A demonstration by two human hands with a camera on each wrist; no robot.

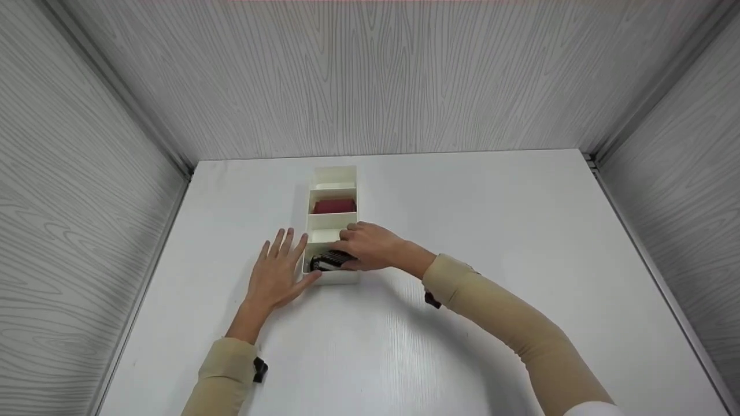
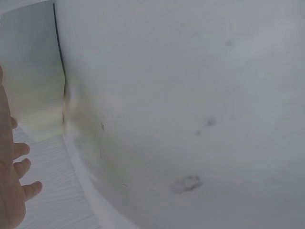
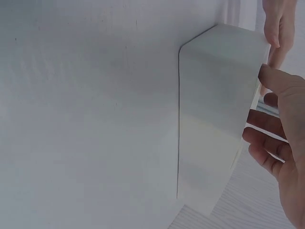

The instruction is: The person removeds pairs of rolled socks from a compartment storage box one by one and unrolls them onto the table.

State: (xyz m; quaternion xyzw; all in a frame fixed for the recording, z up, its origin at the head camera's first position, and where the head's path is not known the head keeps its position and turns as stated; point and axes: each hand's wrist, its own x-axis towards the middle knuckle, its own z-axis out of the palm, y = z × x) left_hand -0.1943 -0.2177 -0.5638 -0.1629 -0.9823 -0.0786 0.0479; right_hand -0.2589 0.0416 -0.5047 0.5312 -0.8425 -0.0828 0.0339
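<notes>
A long cream-white organizer box [image 1: 339, 278] with a row of compartments stands left of the table's middle. In its nearest compartment lies a black item with a white pattern [image 1: 327, 262], partly hidden by my right hand [image 1: 373, 247]. That hand reaches in over the right wall, its fingers curled on the item; in the right wrist view they hook over the box's edge. My left hand [image 1: 274, 278], fingers spread and straight, rests at the box's left side, thumb over the near corner. A dark red item [image 1: 335, 206] fills a compartment farther back.
The box stands on a white tabletop [image 1: 491, 219]. Grey wood-grain panels rise behind the table [image 1: 370, 75] and along its left [image 1: 69, 190] and right sides. Between the two filled compartments, a pale compartment floor [image 1: 325, 235] shows.
</notes>
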